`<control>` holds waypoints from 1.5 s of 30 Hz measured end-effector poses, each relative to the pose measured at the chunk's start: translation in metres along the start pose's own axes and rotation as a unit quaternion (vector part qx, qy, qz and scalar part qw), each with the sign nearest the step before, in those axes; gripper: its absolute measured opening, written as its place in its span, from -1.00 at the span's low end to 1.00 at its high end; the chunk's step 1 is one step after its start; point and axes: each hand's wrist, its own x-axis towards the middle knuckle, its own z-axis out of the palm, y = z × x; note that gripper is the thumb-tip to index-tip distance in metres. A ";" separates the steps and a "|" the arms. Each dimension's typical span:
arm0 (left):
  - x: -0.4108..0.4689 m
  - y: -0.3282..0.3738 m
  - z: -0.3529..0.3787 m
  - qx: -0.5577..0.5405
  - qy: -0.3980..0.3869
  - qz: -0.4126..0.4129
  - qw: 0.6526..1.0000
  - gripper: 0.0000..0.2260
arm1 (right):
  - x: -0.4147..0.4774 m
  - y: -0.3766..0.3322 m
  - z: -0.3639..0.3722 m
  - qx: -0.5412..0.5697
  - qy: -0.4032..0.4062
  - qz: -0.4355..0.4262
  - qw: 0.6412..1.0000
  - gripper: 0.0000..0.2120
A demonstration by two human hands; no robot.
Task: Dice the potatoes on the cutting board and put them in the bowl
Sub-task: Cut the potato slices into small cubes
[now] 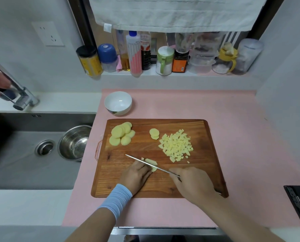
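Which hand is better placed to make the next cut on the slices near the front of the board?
Right. The right hand grips the knife, its blade lying across the potato slices that the left hand holds down.

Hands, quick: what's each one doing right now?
Left hand: holds the potato slices being cut.
Right hand: grips the knife.
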 end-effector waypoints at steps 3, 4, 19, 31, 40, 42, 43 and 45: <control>-0.002 0.001 0.000 -0.014 0.006 -0.003 1.000 -0.79 | 0.002 0.009 0.001 -0.017 0.008 -0.010 1.000 -0.68; -0.001 0.002 0.000 -0.013 0.008 -0.004 1.000 -0.80 | 0.003 0.012 0.001 -0.023 0.009 -0.013 1.000 -0.66; -0.001 0.001 0.005 -0.015 0.020 -0.003 1.000 -0.91 | 0.029 0.023 -0.015 0.039 -0.126 0.006 0.991 -0.67; -0.003 0.002 0.007 -0.007 0.023 0.013 1.000 -0.91 | 0.024 0.024 -0.019 0.020 -0.099 -0.029 0.994 -0.70; -0.002 0.004 0.008 -0.015 0.033 0.001 0.999 -0.85 | 0.015 0.032 -0.016 0.032 -0.121 -0.020 0.992 -0.69; -0.001 0.005 0.008 -0.024 0.032 0.006 0.999 -0.88 | 0.019 0.028 -0.018 0.031 -0.134 -0.012 0.990 -0.65; -0.001 0.005 0.008 -0.024 0.033 0.009 0.999 -0.90 | 0.022 0.026 -0.019 0.030 -0.141 -0.005 0.990 -0.62; -0.002 0.003 0.009 -0.022 0.029 0.009 0.999 -0.91 | 0.029 0.020 -0.021 0.031 -0.150 0.009 0.988 -0.59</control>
